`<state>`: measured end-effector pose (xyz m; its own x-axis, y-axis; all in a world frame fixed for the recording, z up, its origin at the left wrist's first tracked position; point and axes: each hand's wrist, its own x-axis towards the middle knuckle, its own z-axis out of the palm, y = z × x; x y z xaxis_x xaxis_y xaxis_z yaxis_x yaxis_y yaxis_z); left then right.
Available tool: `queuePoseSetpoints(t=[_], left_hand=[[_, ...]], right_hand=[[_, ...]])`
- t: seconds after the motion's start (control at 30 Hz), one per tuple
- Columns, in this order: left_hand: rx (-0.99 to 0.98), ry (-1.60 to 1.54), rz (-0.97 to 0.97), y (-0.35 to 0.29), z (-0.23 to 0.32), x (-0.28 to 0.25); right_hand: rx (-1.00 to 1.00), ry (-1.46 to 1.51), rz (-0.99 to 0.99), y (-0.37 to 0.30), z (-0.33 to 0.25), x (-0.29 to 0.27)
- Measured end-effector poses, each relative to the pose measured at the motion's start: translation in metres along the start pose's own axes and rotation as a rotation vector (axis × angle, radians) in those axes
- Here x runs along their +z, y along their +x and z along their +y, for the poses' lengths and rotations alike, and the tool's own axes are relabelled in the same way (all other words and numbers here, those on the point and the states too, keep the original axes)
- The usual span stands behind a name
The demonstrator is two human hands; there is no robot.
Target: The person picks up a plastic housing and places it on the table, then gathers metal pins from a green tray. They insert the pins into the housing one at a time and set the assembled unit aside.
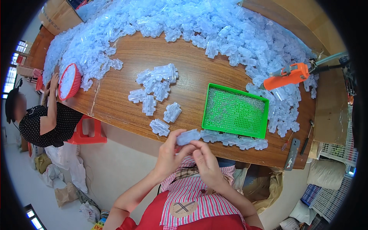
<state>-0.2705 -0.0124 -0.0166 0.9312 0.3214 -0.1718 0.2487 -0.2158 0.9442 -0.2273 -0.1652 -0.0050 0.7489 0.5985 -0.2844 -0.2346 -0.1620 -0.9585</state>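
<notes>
Between both hands, just off the table's front edge, is a clear plastic part, roughly box-shaped. My left hand grips its left end with thumb and fingers. At its lower right, my right hand has its fingers bent, with the fingertips touching the part. Several like clear parts lie in a loose group ahead and to the left. A row of them lines the front edge, beside a green tray that holds many tiny metal pieces, too small to name.
A large heap of clear parts covers the back of the wooden table. An orange-handled tool hangs at the right. Near the right corner lie a grey bar-shaped object and a thin dark tool. At left, another person works by a red basket.
</notes>
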Motion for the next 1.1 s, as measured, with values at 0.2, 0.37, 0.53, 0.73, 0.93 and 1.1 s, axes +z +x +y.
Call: queuePoseSetpoints(t=[0.2, 0.37, 0.53, 0.73, 0.93, 1.1], left_hand=[[-0.171, 0.163, 0.040, 0.003, -0.021, -0.009], [-0.159, 0.415, -0.024, 0.015, -0.021, -0.002], [-0.154, 0.663, -0.057, 0.024, -0.012, -0.003], [-0.120, 0.555, 0.121, 0.020, 0.004, -0.027], [0.287, 0.779, 0.171, 0.028, -0.010, -0.073], [0.294, 0.747, 0.129, 0.062, -0.013, -0.070]], right_hand=[[0.056, -0.167, -0.064, -0.018, 0.015, -0.012], [0.245, -0.216, 0.062, -0.044, 0.040, -0.034], [0.238, -0.155, 0.066, -0.046, 0.045, -0.037], [0.252, -0.283, 0.070, -0.053, 0.072, -0.044], [-0.022, -0.436, 0.307, -0.068, 0.183, -0.063], [0.014, -0.499, 0.290, -0.057, 0.175, -0.056]])
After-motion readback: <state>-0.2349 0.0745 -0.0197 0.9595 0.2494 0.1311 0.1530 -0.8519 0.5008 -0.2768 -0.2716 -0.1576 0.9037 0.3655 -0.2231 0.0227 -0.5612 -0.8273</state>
